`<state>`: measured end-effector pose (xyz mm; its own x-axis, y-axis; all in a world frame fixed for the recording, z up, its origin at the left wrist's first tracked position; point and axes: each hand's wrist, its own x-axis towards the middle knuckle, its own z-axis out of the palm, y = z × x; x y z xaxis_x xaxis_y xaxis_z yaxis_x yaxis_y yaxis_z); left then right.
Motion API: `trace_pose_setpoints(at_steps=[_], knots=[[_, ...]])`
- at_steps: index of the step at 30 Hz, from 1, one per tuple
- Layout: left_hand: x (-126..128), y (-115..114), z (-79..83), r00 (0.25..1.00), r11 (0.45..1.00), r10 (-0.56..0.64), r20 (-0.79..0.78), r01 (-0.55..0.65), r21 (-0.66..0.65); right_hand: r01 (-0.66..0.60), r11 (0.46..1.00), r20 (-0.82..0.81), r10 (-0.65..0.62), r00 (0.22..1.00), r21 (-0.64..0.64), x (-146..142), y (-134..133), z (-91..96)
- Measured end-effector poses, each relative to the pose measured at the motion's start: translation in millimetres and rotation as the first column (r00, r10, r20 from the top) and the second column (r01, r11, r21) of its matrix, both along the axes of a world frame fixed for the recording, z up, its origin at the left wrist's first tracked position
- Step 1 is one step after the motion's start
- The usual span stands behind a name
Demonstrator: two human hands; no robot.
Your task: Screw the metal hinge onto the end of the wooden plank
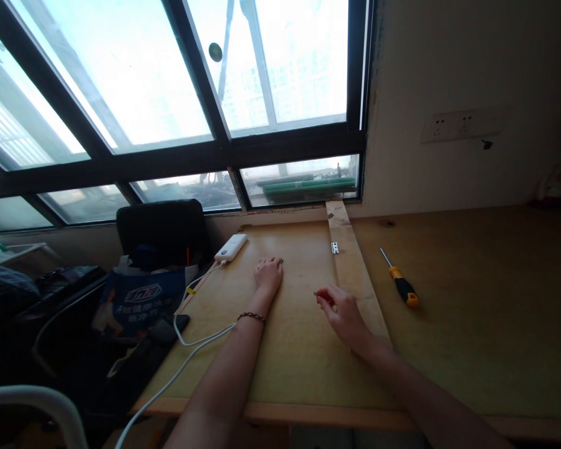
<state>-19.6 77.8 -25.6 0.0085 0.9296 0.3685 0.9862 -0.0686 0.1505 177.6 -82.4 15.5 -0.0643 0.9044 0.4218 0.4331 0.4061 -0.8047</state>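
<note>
My left hand (pixel 268 274) rests on the table with its fingers curled together. A tiny dark metallic piece (pixel 281 260) shows at its fingertips, too small to name. My right hand (pixel 342 312) is closed in a pinch, and a small metal piece (pixel 315 294) pokes out between thumb and forefinger. That hand is over the left edge of a long wooden board (pixel 358 274) lying on the table. A small silvery hinge (pixel 335 247) sits on the board's left edge, farther from me. Right of the board lies a yellow and black screwdriver (pixel 404 287), tip pointing away.
A white power bank (pixel 231 247) lies at the table's left edge, its white cable (pixel 187 342) trailing toward me. Left of the wooden table (pixel 477 299) stand a black chair (pixel 161 227) and a blue bag (pixel 138 305). Windows and a wall socket (pixel 465 123) are behind.
</note>
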Motion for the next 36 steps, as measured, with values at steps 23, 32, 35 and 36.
trace_pose_setpoints(at_steps=[23,32,35,36], knots=[[112.4,-102.1,24.2,0.422,0.627,-0.766,0.485,0.655,0.422,0.234,0.965,-0.472,-0.261,0.842,-0.115,31.8,28.8,-1.6],[109.3,-92.9,20.0,0.459,0.661,-0.739,0.494,0.635,0.399,0.199,0.971,-0.535,-0.237,0.811,-0.129,28.7,29.2,-4.0],[108.7,-87.0,17.4,0.532,0.717,-0.691,0.490,0.589,0.372,0.171,0.974,-0.554,-0.225,0.801,-0.147,29.2,30.9,-5.2],[105.7,-82.1,17.5,0.584,0.759,-0.648,0.489,0.546,0.354,0.159,0.974,-0.570,-0.224,0.791,-0.161,29.5,31.7,-5.8]])
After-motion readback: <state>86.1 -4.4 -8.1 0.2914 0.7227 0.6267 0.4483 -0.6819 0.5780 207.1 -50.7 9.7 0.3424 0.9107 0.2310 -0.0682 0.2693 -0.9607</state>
